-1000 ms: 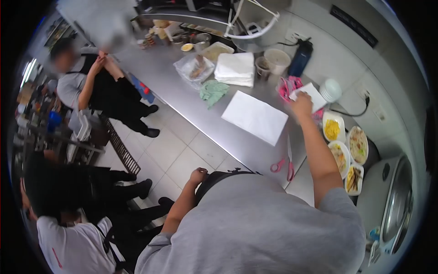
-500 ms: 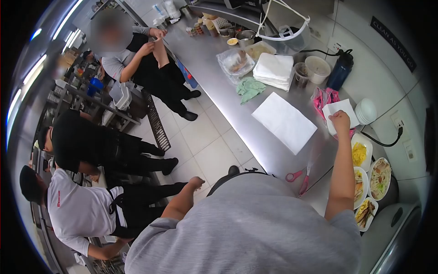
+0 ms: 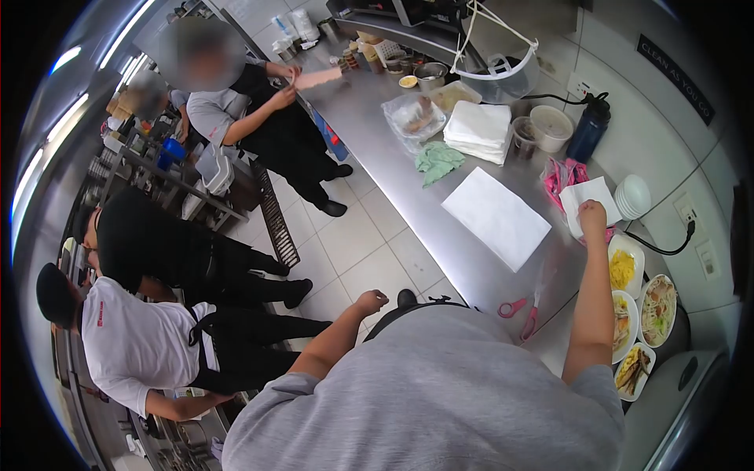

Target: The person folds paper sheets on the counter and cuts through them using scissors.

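Left hand (image 3: 372, 302): near-left of large white sheet (image 3: 497, 219); closer to it than a moment ago; fingers curled, nothing visibly held.
Pink scissors (image 3: 535, 307): near side of sheet.
Right hand (image 3: 594, 214): right of sheet; fingers bunched on small white paper (image 3: 582, 192), as before; handling apparently unfinished; pinch hidden, cannot tell.
Small white paper: right of sheet; squarish, no clear long axis; far edge faces away from right hand.
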### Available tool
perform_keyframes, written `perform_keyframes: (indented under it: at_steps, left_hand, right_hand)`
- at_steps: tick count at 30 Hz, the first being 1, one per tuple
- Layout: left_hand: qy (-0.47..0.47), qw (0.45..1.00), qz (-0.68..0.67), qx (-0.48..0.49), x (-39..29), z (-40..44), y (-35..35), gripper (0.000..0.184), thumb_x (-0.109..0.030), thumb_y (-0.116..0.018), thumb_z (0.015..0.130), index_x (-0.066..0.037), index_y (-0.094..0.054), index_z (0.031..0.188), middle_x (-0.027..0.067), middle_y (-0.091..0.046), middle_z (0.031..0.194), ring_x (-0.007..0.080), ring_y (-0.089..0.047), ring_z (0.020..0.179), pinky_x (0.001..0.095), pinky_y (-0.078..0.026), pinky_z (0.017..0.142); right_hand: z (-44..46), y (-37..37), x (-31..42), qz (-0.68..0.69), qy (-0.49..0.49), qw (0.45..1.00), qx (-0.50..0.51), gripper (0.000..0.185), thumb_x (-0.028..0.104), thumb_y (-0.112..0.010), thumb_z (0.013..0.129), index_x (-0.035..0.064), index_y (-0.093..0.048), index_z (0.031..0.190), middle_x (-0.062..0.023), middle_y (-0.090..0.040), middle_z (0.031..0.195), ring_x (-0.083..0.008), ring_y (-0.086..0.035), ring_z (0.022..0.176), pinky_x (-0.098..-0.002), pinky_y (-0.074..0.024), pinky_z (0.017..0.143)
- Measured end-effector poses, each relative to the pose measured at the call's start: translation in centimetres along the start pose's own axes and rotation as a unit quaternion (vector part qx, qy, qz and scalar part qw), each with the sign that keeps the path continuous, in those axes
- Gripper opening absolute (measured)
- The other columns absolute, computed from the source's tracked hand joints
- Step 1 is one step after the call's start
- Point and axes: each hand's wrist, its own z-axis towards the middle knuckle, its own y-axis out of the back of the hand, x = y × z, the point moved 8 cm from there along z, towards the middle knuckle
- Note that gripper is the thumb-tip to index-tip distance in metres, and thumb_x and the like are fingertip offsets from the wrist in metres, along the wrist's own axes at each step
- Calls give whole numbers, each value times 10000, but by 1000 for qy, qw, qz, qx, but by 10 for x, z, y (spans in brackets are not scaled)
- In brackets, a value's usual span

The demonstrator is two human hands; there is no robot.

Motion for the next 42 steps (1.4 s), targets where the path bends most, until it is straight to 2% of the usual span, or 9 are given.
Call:
perform_keyframes:
  at_steps: [4,9,12,14,19,23,34,39,42]
  left_hand:
    - [69,997,-16,24,29,-8,1,367,-312,-646,811,-14,-652,1027,108,-689,823,190,-655,657,315,-531,608]
    - [-151,984,-46,-80,-82,-39,43,317,-285,-623,875,-13,-642,1036,70,-680,819,165,-642,729,297,-506,692]
    - [-273,952,-129,-55,-210,-90,64,299,-214,-600,916,-24,-594,1146,47,-663,964,127,-602,882,277,-481,781]
    - [-361,911,-198,5,-284,-128,67,443,-192,-625,897,-41,-494,1292,105,-559,1245,196,-538,1105,348,-462,894]
    - [-479,829,-274,90,-366,-181,56,773,-213,-635,899,-74,-156,1489,148,-396,1400,256,-391,1292,373,-339,1050]
    - [-441,850,-258,128,-365,-193,54,837,-226,-653,889,-43,-105,1494,159,-388,1400,222,-383,1284,336,-326,1049]
    - [-266,872,-406,68,-317,-150,85,356,-122,-643,864,-5,-552,1188,60,-643,1010,133,-601,850,283,-472,834]
    - [-174,838,-510,86,-295,-124,78,300,-121,-646,851,-10,-583,1123,66,-635,1009,156,-612,893,292,-495,809]
    - [-117,870,-467,105,-272,-107,56,328,-126,-639,849,-3,-567,1144,79,-624,1037,166,-606,943,308,-504,813]
  right_hand:
    - [7,-6,-13,-3,31,999,-23,141,116,-565,788,10,-650,751,-191,-632,687,-336,-625,658,-399,-471,613]
    - [-19,47,74,55,120,980,-150,153,134,-542,839,12,-633,855,-144,-628,720,-242,-602,652,-356,-475,628]
    - [-67,44,169,391,-80,914,72,133,133,-561,855,30,-641,883,-17,-626,781,-108,-582,728,-256,-465,664]
    - [-99,34,225,482,-87,858,154,148,153,-573,877,25,-644,900,-20,-629,799,-111,-595,762,-260,-482,703]
    - [-162,1,283,536,-73,799,265,152,159,-605,891,16,-649,918,-32,-652,851,-122,-610,789,-277,-497,731]
    - [-185,-2,294,543,-125,778,289,173,155,-616,889,-4,-654,943,-35,-646,817,-125,-600,760,-278,-495,736]
    - [-162,-5,254,645,-134,683,315,138,121,-510,779,22,-595,823,-26,-577,801,-129,-536,772,-273,-432,745]
    - [-189,-50,210,686,-361,531,342,436,350,-473,927,-11,-561,1155,-131,-632,1087,-220,-585,1040,-327,-424,944]
    - [-214,-50,217,734,-275,507,359,639,477,-419,949,-12,-390,1359,-149,-520,1310,-241,-491,1220,-365,-366,1039]
